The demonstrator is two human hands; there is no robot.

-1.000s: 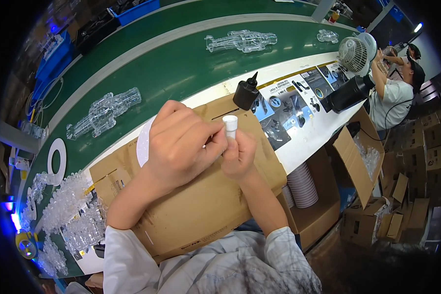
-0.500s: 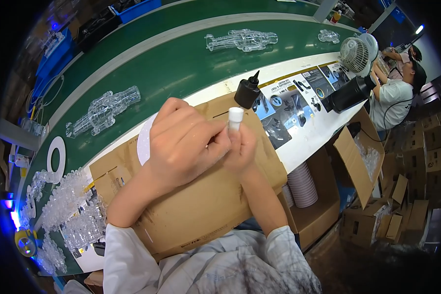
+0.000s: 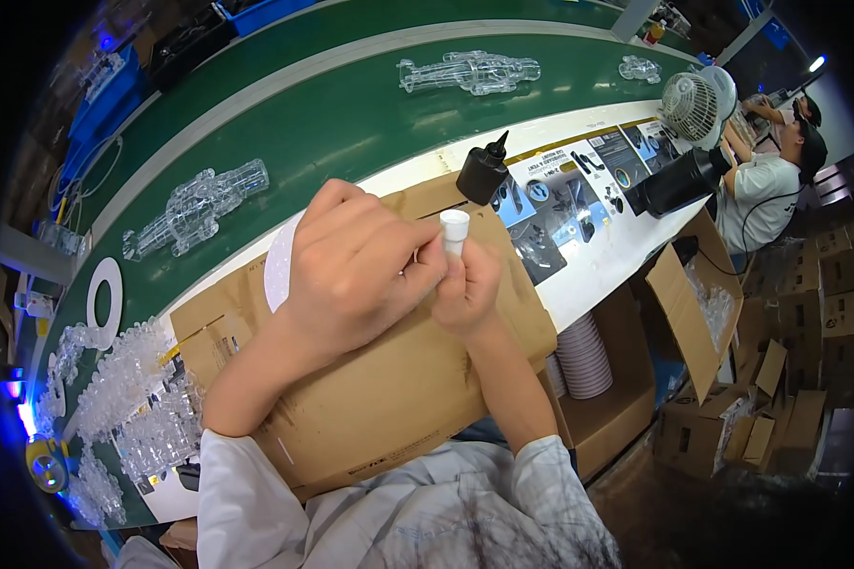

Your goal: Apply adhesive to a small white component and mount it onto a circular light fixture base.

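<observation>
My right hand (image 3: pixel 469 287) is closed around a small white cylinder (image 3: pixel 454 228), its round end pointing up. Thumb and forefinger of my left hand (image 3: pixel 351 270) are pinched together right beside that cylinder; whether anything small is between them is hidden. Both hands are over a brown cardboard sheet (image 3: pixel 380 417). Partly behind my left hand lies a white dotted disc (image 3: pixel 277 273). A black bottle with a pointed nozzle (image 3: pixel 484 171) stands just beyond my right hand.
Clear plastic figures (image 3: pixel 199 209) lie spaced along the green conveyor belt (image 3: pixel 332 123). A heap of clear parts (image 3: pixel 128 389) and a white ring (image 3: pixel 104 302) are at left. At right are a fan (image 3: pixel 693 106), stacked discs (image 3: pixel 585 360), cartons (image 3: pixel 702 427) and a person (image 3: pixel 769 185).
The white cylinder has tilted slightly toward me, showing more of its round end. My hands stay close together. The nearer clear figure has shifted slightly left on the belt.
</observation>
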